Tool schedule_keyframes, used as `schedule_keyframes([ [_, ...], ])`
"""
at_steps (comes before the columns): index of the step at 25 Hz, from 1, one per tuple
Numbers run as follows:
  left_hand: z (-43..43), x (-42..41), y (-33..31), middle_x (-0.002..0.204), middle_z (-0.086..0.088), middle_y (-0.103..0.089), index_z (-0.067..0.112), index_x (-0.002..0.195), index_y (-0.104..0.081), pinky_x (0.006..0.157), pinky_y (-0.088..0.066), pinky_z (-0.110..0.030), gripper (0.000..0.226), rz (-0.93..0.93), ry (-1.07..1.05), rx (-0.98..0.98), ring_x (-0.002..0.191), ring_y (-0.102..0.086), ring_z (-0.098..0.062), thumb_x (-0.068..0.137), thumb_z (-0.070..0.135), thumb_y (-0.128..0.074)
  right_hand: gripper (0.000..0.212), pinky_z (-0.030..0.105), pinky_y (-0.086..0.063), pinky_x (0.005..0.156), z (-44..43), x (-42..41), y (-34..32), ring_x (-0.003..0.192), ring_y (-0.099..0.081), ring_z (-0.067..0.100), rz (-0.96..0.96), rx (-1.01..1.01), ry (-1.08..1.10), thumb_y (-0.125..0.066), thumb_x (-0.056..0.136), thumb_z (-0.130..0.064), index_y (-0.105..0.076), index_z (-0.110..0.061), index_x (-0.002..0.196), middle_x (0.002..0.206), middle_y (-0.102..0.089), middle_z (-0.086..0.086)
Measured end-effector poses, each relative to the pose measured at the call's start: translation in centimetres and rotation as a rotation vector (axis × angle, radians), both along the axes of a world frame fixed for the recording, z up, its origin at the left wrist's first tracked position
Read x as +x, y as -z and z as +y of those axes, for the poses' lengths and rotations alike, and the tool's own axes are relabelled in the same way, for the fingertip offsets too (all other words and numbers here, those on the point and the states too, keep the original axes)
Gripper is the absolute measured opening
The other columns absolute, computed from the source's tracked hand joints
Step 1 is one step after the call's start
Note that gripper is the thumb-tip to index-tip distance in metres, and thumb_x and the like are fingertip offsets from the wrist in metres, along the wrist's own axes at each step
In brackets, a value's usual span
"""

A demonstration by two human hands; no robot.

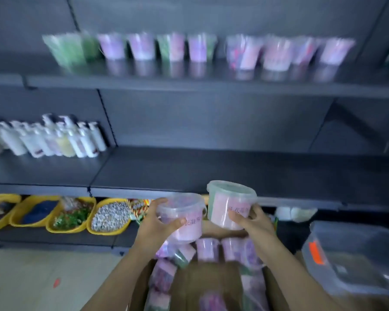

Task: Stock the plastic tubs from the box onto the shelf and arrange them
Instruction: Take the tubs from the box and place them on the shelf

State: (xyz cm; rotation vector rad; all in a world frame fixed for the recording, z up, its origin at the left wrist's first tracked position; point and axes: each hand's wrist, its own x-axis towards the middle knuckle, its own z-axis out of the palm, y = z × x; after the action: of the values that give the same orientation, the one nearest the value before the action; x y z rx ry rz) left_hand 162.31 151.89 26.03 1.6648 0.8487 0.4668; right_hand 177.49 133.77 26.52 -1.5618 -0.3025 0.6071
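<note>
My left hand grips a clear plastic tub with a pink label, lid up. Beside it on the right, my right hand holds a second tub, green-tinted under its lid with a pink label. Both tubs hang above the open cardboard box, where several more pink and green tubs lie. A blurred row of the same tubs stands on the dark upper shelf. The middle shelf lies just beyond the two held tubs.
White pump bottles stand at the left of the middle shelf. Yellow trays of small goods fill the lowest level on the left. A clear lidded storage bin sits on the right beside the box. Pale floor lies lower left.
</note>
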Motion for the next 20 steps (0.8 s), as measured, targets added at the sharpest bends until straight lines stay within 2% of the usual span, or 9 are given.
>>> schedule_keyframes([
  [2, -0.9, -1.2, -4.2, 0.102, 0.020, -0.060, 0.044, 0.098, -0.045, 0.076, -0.050, -0.025, 0.064, -0.090, -0.008, 0.092, 0.090, -0.061, -0.006, 0.048, 0.042, -0.085, 0.043, 0.010, -0.050, 0.060, -0.5, 0.2, -4.0, 0.076, -0.066, -0.007, -0.078, 0.064, -0.065, -0.075, 0.074, -0.002, -0.057, -0.022, 0.108, 0.100, -0.068, -0.009],
  [5, -2.3, -3.0, -8.7, 0.103, 0.017, -0.063, 0.046, 0.104, -0.045, 0.074, -0.053, -0.027, 0.074, -0.182, -0.009, 0.227, 0.087, -0.063, -0.008, 0.042, 0.054, -0.084, 0.053, 0.011, -0.051, 0.060, -1.5, -0.1, -8.8, 0.082, -0.064, -0.006, -0.196, 0.145, -0.121, -0.075, 0.071, 0.003, -0.056, -0.025, 0.111, 0.100, -0.066, -0.013],
  [8, -3.7, -4.7, -12.5, 0.099, 0.016, -0.064, 0.048, 0.102, -0.044, 0.070, -0.051, -0.027, 0.063, -0.223, -0.054, 0.350, 0.085, -0.062, -0.013, 0.060, 0.030, -0.086, 0.054, 0.015, -0.048, 0.063, -2.4, -0.9, -12.1, 0.089, -0.060, -0.002, -0.250, 0.213, -0.138, -0.076, 0.071, 0.002, -0.056, -0.036, 0.104, 0.097, -0.064, -0.020],
  [10, -4.2, -5.9, -14.7, 0.097, 0.015, -0.064, 0.050, 0.100, -0.044, 0.070, -0.052, -0.028, 0.063, -0.247, -0.104, 0.414, 0.085, -0.062, -0.013, 0.052, 0.041, -0.084, 0.051, 0.016, -0.047, 0.065, -2.4, -1.3, -14.1, 0.089, -0.060, -0.002, -0.273, 0.242, -0.162, -0.076, 0.070, 0.002, -0.057, -0.037, 0.098, 0.095, -0.064, -0.021],
  [12, -4.2, -6.8, -16.7, 0.097, 0.014, -0.063, 0.048, 0.103, -0.044, 0.070, -0.053, -0.032, 0.067, -0.238, -0.142, 0.457, 0.083, -0.061, -0.015, 0.045, 0.056, -0.076, 0.053, 0.017, -0.048, 0.068, -1.9, -1.9, -15.9, 0.090, -0.061, -0.001, -0.281, 0.271, -0.197, -0.076, 0.070, 0.004, -0.058, -0.035, 0.101, 0.098, -0.066, -0.016],
  [14, -3.8, -7.4, -18.3, 0.098, 0.013, -0.061, 0.039, 0.112, -0.044, 0.070, -0.053, -0.033, 0.075, -0.245, -0.159, 0.480, 0.085, -0.061, -0.015, 0.047, 0.058, -0.077, 0.053, 0.016, -0.047, 0.069, -1.0, -2.4, -17.4, 0.091, -0.062, 0.000, -0.290, 0.296, -0.206, -0.076, 0.070, 0.003, -0.058, -0.032, 0.107, 0.101, -0.067, -0.014],
  [17, -2.2, -8.4, -20.0, 0.101, 0.012, -0.060, 0.038, 0.114, -0.043, 0.074, -0.054, -0.037, 0.079, -0.267, -0.215, 0.485, 0.090, -0.060, -0.015, 0.045, 0.065, -0.071, 0.053, 0.014, -0.047, 0.068, 1.1, -3.4, -19.2, 0.090, -0.062, 0.000, -0.302, 0.342, -0.207, -0.076, 0.071, 0.000, -0.057, -0.028, 0.111, 0.100, -0.067, -0.013],
  [20, 0.3, -8.7, -21.0, 0.105, 0.005, -0.061, 0.033, 0.115, -0.044, 0.066, -0.050, -0.024, 0.063, -0.318, -0.233, 0.465, 0.088, -0.059, -0.010, 0.065, 0.041, -0.082, 0.053, 0.008, -0.049, 0.062, 4.0, -4.0, -20.4, 0.089, -0.063, 0.000, -0.323, 0.365, -0.214, -0.077, 0.071, 0.000, -0.057, -0.025, 0.113, 0.102, -0.067, -0.011],
])
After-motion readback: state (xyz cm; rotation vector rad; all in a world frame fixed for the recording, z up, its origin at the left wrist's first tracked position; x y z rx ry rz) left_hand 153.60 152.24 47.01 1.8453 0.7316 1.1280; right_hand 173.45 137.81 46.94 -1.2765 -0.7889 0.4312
